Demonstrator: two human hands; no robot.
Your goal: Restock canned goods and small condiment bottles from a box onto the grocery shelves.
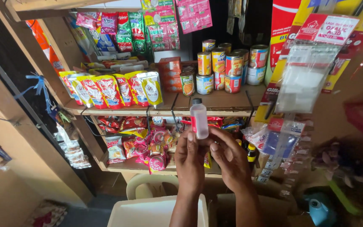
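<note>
Centrally, left hand point(190, 159) and right hand point(231, 162) together pinch a small clear plastic bottle with black cap point(198, 119), upright, fingers closed around its base.

Stacked tins point(227, 67) and snack packets point(110, 89) fill wooden shelves point(219, 105).

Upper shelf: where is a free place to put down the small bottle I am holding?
The bare wood in front of the stacked cans, right of the standing pouches, is free. The lower shelf is crowded with snack packets. Both hands, left hand and right hand, hold the bottle.
</note>
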